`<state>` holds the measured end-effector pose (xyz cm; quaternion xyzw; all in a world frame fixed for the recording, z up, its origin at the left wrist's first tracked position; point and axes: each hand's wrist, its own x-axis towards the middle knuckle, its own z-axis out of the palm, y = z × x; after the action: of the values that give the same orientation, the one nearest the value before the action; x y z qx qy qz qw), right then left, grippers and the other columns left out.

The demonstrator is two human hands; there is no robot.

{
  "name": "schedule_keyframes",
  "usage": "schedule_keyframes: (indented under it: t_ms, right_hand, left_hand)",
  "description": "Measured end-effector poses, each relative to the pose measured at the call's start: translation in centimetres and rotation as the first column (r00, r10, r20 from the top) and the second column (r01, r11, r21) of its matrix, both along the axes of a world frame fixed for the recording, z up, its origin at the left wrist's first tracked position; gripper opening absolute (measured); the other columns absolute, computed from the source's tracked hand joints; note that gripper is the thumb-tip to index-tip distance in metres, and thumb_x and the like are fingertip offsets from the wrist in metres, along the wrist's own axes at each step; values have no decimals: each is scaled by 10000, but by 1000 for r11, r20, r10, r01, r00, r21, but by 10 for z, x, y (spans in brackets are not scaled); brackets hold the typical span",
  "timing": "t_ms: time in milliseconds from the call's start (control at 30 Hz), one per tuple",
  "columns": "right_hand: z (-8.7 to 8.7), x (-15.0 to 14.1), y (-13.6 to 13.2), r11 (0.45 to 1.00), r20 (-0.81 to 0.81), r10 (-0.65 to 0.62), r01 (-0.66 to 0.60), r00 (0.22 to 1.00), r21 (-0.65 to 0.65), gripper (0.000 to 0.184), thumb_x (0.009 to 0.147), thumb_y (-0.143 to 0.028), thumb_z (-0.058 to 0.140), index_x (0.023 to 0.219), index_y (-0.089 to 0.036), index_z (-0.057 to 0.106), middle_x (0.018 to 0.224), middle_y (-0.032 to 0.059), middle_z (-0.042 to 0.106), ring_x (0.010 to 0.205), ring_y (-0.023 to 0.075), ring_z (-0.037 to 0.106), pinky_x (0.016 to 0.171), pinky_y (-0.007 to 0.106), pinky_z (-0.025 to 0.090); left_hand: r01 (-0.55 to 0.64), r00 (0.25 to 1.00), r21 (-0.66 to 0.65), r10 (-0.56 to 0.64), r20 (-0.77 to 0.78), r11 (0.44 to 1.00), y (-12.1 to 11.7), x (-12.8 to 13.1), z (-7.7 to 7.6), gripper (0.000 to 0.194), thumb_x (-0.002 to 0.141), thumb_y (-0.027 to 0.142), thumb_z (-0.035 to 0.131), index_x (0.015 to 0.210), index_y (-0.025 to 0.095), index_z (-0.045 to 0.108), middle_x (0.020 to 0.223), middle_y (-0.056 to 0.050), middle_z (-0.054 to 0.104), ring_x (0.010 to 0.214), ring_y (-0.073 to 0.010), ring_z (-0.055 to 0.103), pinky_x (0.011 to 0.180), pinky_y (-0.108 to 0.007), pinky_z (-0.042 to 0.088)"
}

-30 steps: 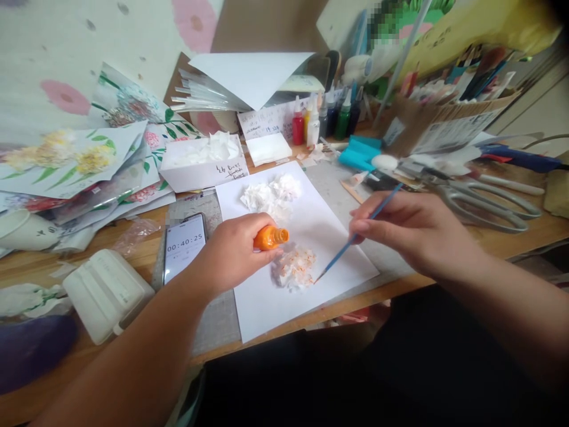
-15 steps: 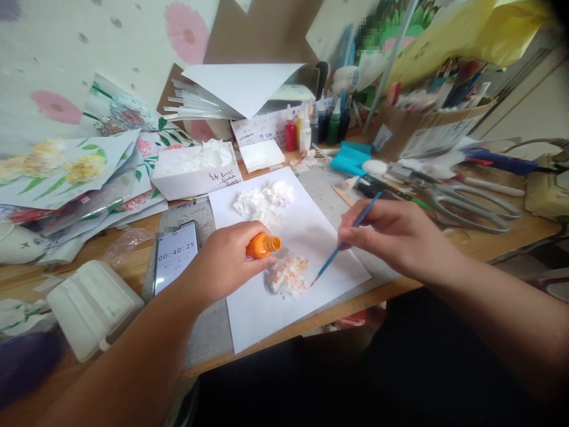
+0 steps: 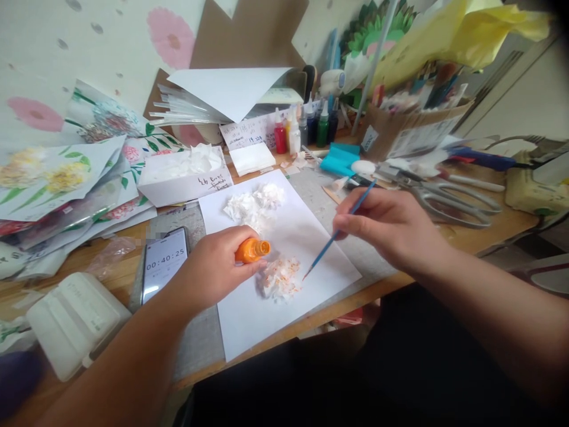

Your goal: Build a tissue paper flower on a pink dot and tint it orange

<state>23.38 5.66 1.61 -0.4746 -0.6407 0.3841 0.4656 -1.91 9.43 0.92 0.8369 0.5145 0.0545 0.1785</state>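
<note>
My left hand (image 3: 217, 267) is wrapped round a small orange bottle (image 3: 251, 249), its uncapped mouth tipped to the right just above a crumpled white paper tuft (image 3: 280, 283) speckled with orange. My right hand (image 3: 391, 228) pinches a thin blue paintbrush (image 3: 338, 232), whose tip hangs right beside the tuft's right edge. Both lie over a white sheet (image 3: 275, 308) on the wooden desk. More crumpled white paper (image 3: 253, 204) sits at the sheet's far end.
A phone (image 3: 164, 264) showing 00:40:25 lies left of the sheet. A white box of paper scraps (image 3: 184, 175), paint bottles (image 3: 302, 127), scissors (image 3: 448, 201), flower pictures (image 3: 62, 172) and a white plastic case (image 3: 73, 323) crowd the desk.
The view has shifted, so everything slid left and down in the picture. Both hands keep their hold; the brush tip stays beside the speckled tuft.
</note>
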Motion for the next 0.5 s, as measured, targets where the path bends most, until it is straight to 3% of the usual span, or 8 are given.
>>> schedule_keyframes:
  t_ms: [167, 333, 500]
  right_hand:
    - [1, -3, 0, 998, 128, 10, -17, 992, 56, 86, 716, -256, 699, 694, -204, 633, 647, -12, 656, 619, 138, 604, 621, 277, 481]
    - [1, -4, 0, 999, 52, 26, -29, 998, 44, 83, 740, -249, 679, 702, -200, 624, 643, -15, 652, 626, 134, 608, 616, 270, 482]
    - [1, -4, -1, 997, 112, 24, -32, 993, 72, 88, 741, -251, 674, 693, -194, 626, 650, -6, 658, 620, 140, 604, 615, 281, 479]
  left_hand:
    - [5, 1000, 13, -5, -12, 1000, 1, -1, -1, 221, 744, 441, 579, 759, 226, 528, 701, 42, 563, 639, -136, 491, 568, -236, 340]
    - [6, 1000, 16, -5, -21, 1000, 1, -1, 0, 220, 732, 438, 594, 767, 230, 532, 709, 43, 569, 642, -138, 493, 568, -235, 342]
    - [7, 1000, 13, -6, -25, 1000, 1, 0, 0, 221, 737, 444, 583, 764, 229, 536, 710, 39, 581, 650, -145, 499, 572, -238, 343]
